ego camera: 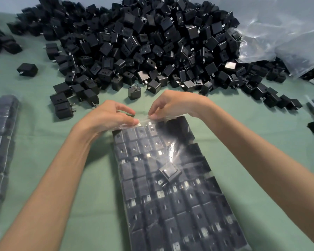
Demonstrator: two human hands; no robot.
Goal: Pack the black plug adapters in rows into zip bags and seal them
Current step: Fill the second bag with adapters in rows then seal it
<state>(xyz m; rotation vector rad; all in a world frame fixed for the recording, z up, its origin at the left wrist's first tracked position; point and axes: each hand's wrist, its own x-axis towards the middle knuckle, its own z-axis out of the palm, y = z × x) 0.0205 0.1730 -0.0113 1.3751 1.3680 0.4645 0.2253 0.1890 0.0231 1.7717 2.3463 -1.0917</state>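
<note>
left hand (107, 115) and right hand (174, 104) pinch side by side, arms outstretched.

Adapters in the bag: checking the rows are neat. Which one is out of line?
The adapter in the middle of the zip bag, turned diagonally while the rest lie square.

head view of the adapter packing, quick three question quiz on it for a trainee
1. True or false: the left hand and the right hand both pinch the far edge of the clear plastic zip bag, which holds rows of black plug adapters.
2. Pick one: the loose heap of black plug adapters lies A) beyond the bag, B) inside a cardboard box, C) under the person's forearms.
3. Short answer: what colour is the cloth covering the table?

Key: 1 true; 2 A; 3 green.
</note>
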